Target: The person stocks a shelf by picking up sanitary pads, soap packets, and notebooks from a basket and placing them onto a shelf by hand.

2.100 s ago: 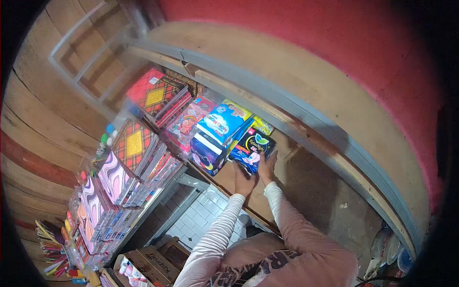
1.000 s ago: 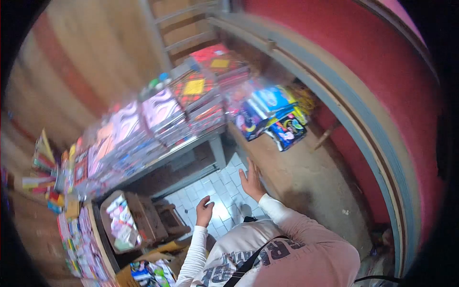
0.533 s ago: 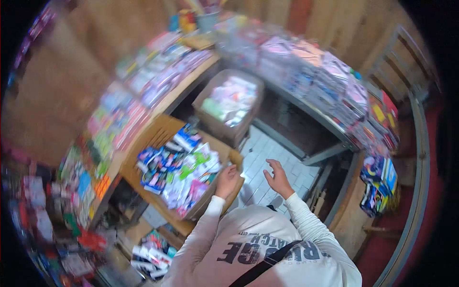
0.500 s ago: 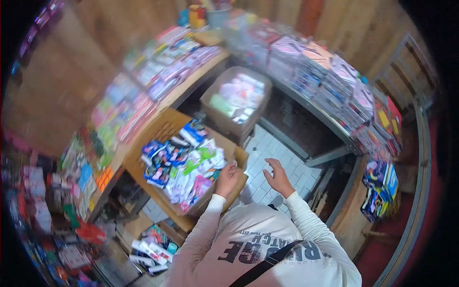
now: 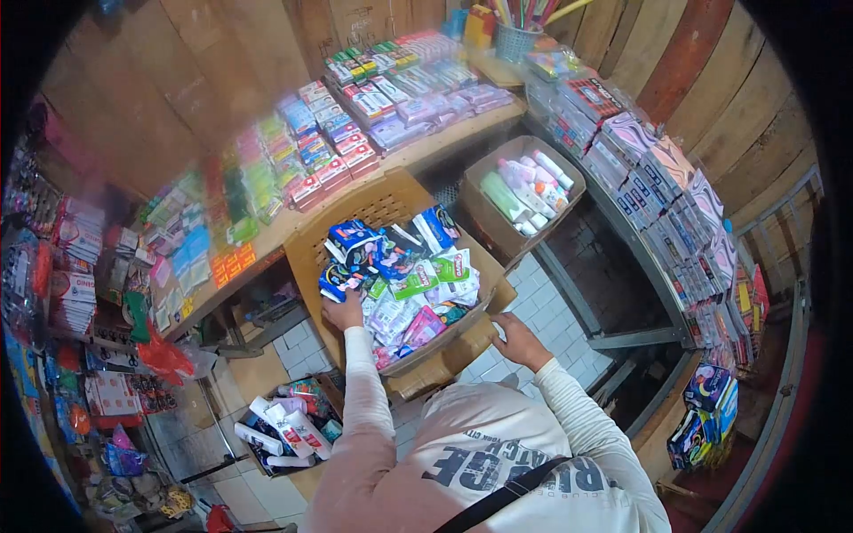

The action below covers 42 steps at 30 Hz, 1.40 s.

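A cardboard box (image 5: 422, 367) full of packets sits on a brown slatted plastic chair (image 5: 395, 191). Blue packets (image 5: 355, 238) lie at its far left, green and white sachets (image 5: 418, 281) in the middle, a pink packet (image 5: 422, 327) nearer me. My left hand (image 5: 343, 311) is closed at the box's left edge, its fingertips against a dark blue packet; part of the grip is hidden. At the opposite side my right hand (image 5: 522, 344) pinches the box's right corner flap, thumb on top.
Another carton (image 5: 514, 234) with bottles stands beyond, under the counter. At lower left, a small box (image 5: 336, 391) holds white tubes. Shelves of small boxed goods (image 5: 338, 133) run along the left, and stacked packs (image 5: 657, 200) line the right. White floor tiles (image 5: 555, 306) show between.
My left hand has moved from the box's near right side to its left edge. My right hand, open in the air before, has come onto the flap. The view has shifted.
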Available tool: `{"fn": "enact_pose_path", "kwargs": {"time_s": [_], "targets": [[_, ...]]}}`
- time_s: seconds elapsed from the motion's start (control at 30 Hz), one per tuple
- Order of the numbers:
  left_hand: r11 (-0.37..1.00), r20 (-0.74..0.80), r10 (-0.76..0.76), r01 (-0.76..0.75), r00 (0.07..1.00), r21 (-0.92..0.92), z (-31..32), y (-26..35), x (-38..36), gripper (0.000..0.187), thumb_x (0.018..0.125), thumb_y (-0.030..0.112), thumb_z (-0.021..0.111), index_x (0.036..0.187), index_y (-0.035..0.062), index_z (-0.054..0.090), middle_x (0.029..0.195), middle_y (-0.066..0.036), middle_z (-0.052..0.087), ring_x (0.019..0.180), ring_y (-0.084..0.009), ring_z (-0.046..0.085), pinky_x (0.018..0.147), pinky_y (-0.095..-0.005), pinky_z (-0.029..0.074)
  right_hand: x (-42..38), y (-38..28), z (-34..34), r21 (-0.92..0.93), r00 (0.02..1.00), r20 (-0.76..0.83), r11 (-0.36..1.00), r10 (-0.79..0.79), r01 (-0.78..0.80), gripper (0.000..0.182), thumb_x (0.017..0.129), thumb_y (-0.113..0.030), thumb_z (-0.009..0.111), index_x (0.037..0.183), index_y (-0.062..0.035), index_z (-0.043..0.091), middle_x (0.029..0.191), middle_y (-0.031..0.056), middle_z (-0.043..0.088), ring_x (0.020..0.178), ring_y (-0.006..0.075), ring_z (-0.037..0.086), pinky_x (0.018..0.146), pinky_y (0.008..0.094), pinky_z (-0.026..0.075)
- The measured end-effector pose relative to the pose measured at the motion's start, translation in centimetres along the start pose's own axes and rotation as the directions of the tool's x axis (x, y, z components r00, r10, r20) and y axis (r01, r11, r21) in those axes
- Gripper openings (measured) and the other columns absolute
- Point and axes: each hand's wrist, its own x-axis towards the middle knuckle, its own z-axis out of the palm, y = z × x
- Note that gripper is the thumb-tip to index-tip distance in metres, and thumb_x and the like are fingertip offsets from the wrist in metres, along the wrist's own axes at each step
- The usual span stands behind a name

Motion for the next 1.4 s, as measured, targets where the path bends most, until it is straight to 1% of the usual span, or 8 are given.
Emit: {"fn": "enact_pose_path", "kwargs": {"time_s": [0.1,0.37,0.47,0.73,0.87,0.9,1.1,1.4], "targets": [[0.998,-0.036,-0.017,0.019,0.999,0.059,-0.4,1.5,1.8,0.067,0.075,0.037,0.077,0.124,-0.0044,0.057,0.119,-0.026,0.059,0.117,-0.0441,0.050,0.102,-0.0505,0.040,0.3,-0.4,0.3,-0.030,0.999,-0.029,0.999,-0.013,0.012,0.047,0.089,-0.021,0.065,0.130,0.0007,0.055,0.128,0.0252,0.057,0.121,0.0413,0.053,0.105,0.0434,0.043],[0.888,0.008,0.458,-0.457,0.889,0.053,2.9,6.0,5.0,0.043,0.078,0.014,0.072,0.117,-0.0006,0.061,0.120,-0.024,0.059,0.117,-0.0410,0.054,0.101,-0.0491,0.042,0.8,-2.4,1.0,-0.071,0.999,0.035,0.997,0.005,-0.002,0.050,0.087,-0.018,0.067,0.131,0.0020,0.053,0.129,0.0286,0.054,0.120,0.0421,0.054,0.104,0.0441,0.045],[0.927,0.200,0.355,-0.371,0.913,0.049,4.0,6.4,5.9,0.034,0.079,0.008,0.069,0.111,0.0000,0.063,0.117,-0.020,0.062,0.111,-0.0390,0.058,0.098,-0.0471,0.045,1.5,-1.8,1.9,-0.063,1.000,0.026,0.998,-0.011,0.013,0.050,0.087,-0.019,0.067,0.131,0.0015,0.054,0.129,0.0275,0.054,0.119,0.0416,0.055,0.103,0.0439,0.045],[0.821,-0.009,0.547,-0.538,0.837,-0.193,2.1,5.5,5.9,0.011,0.085,0.002,0.062,0.095,0.0004,0.066,0.096,-0.021,0.068,0.092,-0.0400,0.065,0.083,-0.0443,0.050,3.4,-2.8,0.4,0.121,0.995,0.093,0.992,-0.032,0.020,0.048,0.089,-0.022,0.066,0.129,0.0017,0.056,0.124,0.0241,0.060,0.112,0.0381,0.060,0.099,0.0417,0.048],[0.801,0.184,0.551,-0.454,0.814,-0.390,-4.8,8.8,2.8,0.007,0.089,-0.002,0.059,0.095,0.0002,0.063,0.104,-0.014,0.070,0.091,-0.0249,0.067,0.081,-0.0368,0.052,5.8,-1.6,2.1,0.415,0.985,0.172,0.905,0.025,-0.095,0.053,0.092,-0.032,0.066,0.132,0.0008,0.055,0.114,0.0178,0.065,0.104,0.0292,0.064,0.094,0.0369,0.049],[0.848,0.422,0.355,-0.098,0.834,-0.521,-6.6,9.9,1.5,0.011,0.092,-0.005,0.056,0.099,0.0003,0.061,0.112,-0.012,0.069,0.097,-0.0186,0.065,0.087,-0.0319,0.052,6.0,-2.1,2.0,0.538,0.986,0.162,0.834,0.042,-0.124,0.056,0.092,-0.035,0.066,0.134,-0.0004,0.053,0.114,0.0158,0.065,0.103,0.0275,0.063,0.094,0.0371,0.049],[0.613,0.519,0.590,0.075,0.618,-0.786,-9.0,9.2,-2.2,0.011,0.094,-0.007,0.054,0.101,-0.0004,0.059,0.118,-0.015,0.067,0.108,-0.0186,0.063,0.097,-0.0305,0.047,8.0,-7.0,-0.1,0.934,0.931,0.353,0.023,0.087,-0.356,0.064,0.094,-0.046,0.064,0.141,-0.0101,0.042,0.118,0.0073,0.065,0.103,0.0212,0.064,0.092,0.0428,0.052],[0.648,0.578,0.574,0.109,0.581,-0.754,-7.0,8.7,-5.5,0.014,0.090,0.000,0.058,0.102,-0.0028,0.064,0.123,-0.014,0.065,0.112,-0.0217,0.061,0.097,-0.0306,0.045,6.7,-6.6,-1.1,0.942,0.943,0.331,0.048,0.023,-0.332,0.059,0.090,-0.024,0.073,0.138,-0.0025,0.045,0.123,0.0091,0.064,0.109,0.0186,0.065,0.097,0.0365,0.052]]}}
